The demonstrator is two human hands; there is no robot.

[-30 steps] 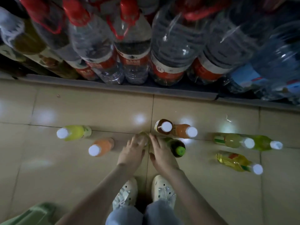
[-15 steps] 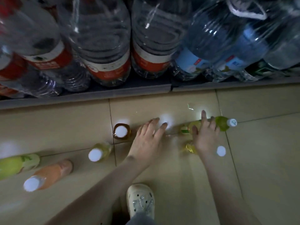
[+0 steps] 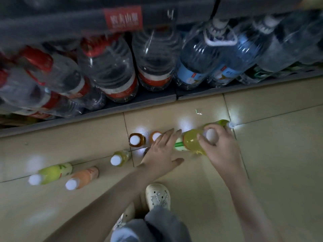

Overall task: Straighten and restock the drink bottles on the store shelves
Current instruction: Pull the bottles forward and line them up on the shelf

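Several small drink bottles stand on the tiled floor in front of the bottom shelf. My right hand point(image 3: 221, 147) grips a yellow-green bottle point(image 3: 191, 142) by its white-capped top. A green bottle point(image 3: 219, 123) lies on the floor just behind it. My left hand point(image 3: 161, 153) reaches forward with straight fingers, fingertips next to the yellow-green bottle and over an orange bottle point(image 3: 155, 136). A brown bottle point(image 3: 136, 139), a pale yellow bottle point(image 3: 118, 158), a peach bottle point(image 3: 82, 179) and a lime bottle point(image 3: 52, 173) stand to the left.
The bottom shelf point(image 3: 139, 103) holds large water jugs, red-labelled on the left point(image 3: 113, 74) and blue-labelled on the right point(image 3: 201, 62). A red price tag point(image 3: 123, 19) hangs on the shelf edge above. My shoe point(image 3: 158, 195) stands close behind the bottles.
My right hand has closed around the top of the yellow-green bottle and raised it from the floor. My left hand has moved slightly right toward it. The camera has tilted up.
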